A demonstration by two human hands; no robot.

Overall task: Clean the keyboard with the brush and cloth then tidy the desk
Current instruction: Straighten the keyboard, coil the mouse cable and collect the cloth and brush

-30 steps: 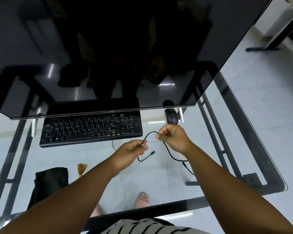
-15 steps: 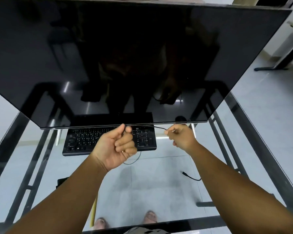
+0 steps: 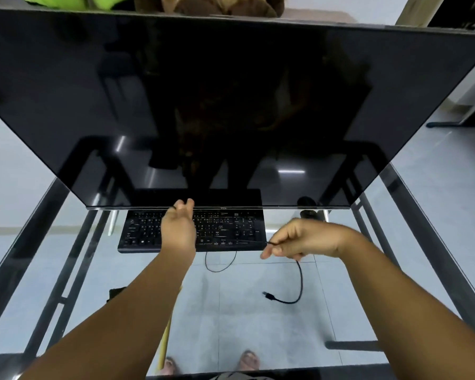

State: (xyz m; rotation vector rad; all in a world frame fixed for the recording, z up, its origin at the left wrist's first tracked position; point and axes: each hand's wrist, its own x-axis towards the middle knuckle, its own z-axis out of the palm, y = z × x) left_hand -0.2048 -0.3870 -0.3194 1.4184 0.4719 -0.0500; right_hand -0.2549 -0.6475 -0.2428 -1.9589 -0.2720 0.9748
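Observation:
The black keyboard (image 3: 231, 231) lies on the glass desk (image 3: 244, 319) under the monitor's lower edge. My left hand (image 3: 178, 229) reaches over the keyboard up to that edge, its thumb and fingertip pinching a dark end of the thin black cable (image 3: 300, 281). My right hand (image 3: 305, 239) pinches the same cable to the right of the keyboard; from it the cable hangs in a curve to a loose plug lying on the glass. The brush's yellow handle (image 3: 166, 335) and a corner of the black cloth (image 3: 115, 293) show beside my left forearm, mostly hidden.
A large dark monitor (image 3: 231, 105) fills the upper view. A black mouse (image 3: 309, 213) sits right of the keyboard. Another cable loop (image 3: 220, 263) lies in front of the keyboard. Dark desk frame bars and my feet show through the glass.
My left hand has gone from a fist near the keyboard's front up to the monitor's lower edge. My right hand dropped lower and rightward, drawing the cable out. The view tilted upward.

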